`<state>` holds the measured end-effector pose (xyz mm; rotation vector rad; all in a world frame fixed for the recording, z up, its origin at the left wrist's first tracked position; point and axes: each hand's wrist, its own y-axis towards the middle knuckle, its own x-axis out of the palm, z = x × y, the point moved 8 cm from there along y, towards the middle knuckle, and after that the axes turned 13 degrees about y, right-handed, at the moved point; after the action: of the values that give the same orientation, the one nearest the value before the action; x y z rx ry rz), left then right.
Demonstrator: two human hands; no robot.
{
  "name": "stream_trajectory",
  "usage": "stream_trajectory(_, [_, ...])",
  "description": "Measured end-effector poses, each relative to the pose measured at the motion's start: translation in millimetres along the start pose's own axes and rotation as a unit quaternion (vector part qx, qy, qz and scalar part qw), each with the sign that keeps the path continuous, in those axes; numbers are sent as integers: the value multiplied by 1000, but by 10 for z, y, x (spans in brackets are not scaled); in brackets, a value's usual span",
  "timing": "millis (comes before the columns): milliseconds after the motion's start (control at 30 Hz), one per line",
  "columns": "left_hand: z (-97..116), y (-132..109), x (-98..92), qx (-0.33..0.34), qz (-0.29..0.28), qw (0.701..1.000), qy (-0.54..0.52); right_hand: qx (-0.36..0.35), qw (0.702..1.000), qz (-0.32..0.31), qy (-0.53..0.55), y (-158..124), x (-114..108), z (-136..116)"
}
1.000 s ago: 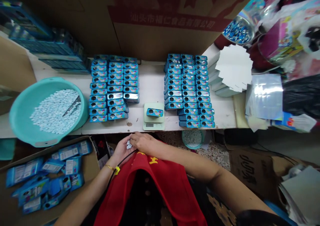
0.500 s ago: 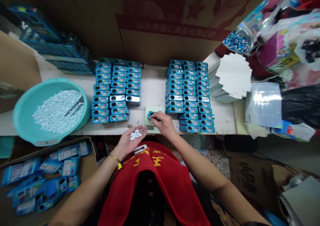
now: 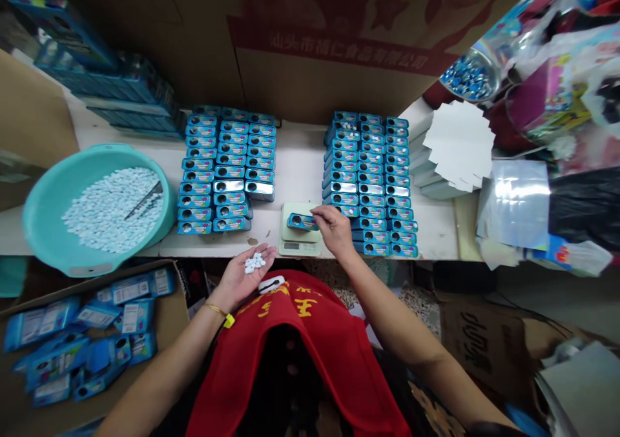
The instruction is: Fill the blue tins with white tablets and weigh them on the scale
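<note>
My left hand (image 3: 238, 277) is palm up in front of the table, cupping a small heap of white candies (image 3: 254, 263). At the table's front edge is a pale digital scale (image 3: 312, 248) with a narrow blue candy box (image 3: 301, 222) on top. A dark round hole shows in the left part of the box's upper face. My right hand (image 3: 335, 232) has its thumb and fingers closed at the right end of that box. Whether the box rests fully on the scale I cannot tell.
Rows of blue boxes (image 3: 194, 200) stand left of the scale and more boxes (image 3: 372, 211) right of it. A turquoise basin (image 3: 167, 208) holds white candies and a dark scoop-like tool. White card stacks (image 3: 458, 143) stand right. A carton below left holds loose blue packages (image 3: 138, 315).
My right hand has moved right, from the box's hole to its right end, uncovering more of the box and scale. My left hand has drawn slightly left with the candies.
</note>
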<state>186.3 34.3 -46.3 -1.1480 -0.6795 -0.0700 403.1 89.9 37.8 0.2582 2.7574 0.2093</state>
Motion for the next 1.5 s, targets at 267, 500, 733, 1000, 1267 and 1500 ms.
stream_trajectory(267, [126,-52,-432,24,66,998,2,68,995,77,-15,-140,-503,265])
stream_trajectory(500, [123,-63,-342,17,-29,999,22,45,997,-36,-54,-126,-217,326])
stream_trajectory(733, [147,-75,-390,42,-24,998,40,18,961,-177,-210,-110,269,291])
stream_trajectory(1000, [247,-186,-654,74,5,997,31,-8,943,-211,-256,279,938,34])
stream_trajectory(1267, [228,-235,-558,72,9,996,44,2,938,-196,-287,545,1421,123])
stream_trajectory(1500, [314,-100,-320,78,-37,993,82,-38,966,-177,-182,340,1336,8])
